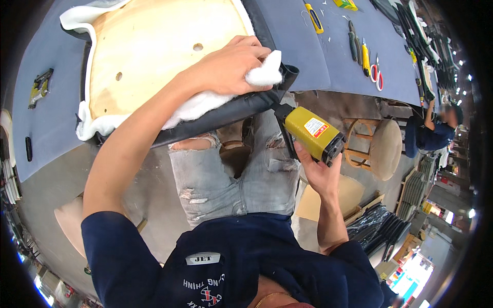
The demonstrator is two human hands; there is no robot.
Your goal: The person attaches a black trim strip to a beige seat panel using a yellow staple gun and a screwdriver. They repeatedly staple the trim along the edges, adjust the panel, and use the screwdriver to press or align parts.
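Head view, left hand [232, 65] holding white padding [267, 71], right hand [321, 172] gripping yellow stapler [304, 129], green-yellow box [346, 4], contents hidden.

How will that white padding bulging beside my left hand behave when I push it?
The white padding will probably squash easily, since its surface looks fluffy. It's likely floppy too, as it bulges unevenly beside the left hand and bunches loosely along the black cover.

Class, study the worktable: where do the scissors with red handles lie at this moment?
In the head view, the scissors lie toward the upper right on the blue-grey table, just right of a slim yellow tool.
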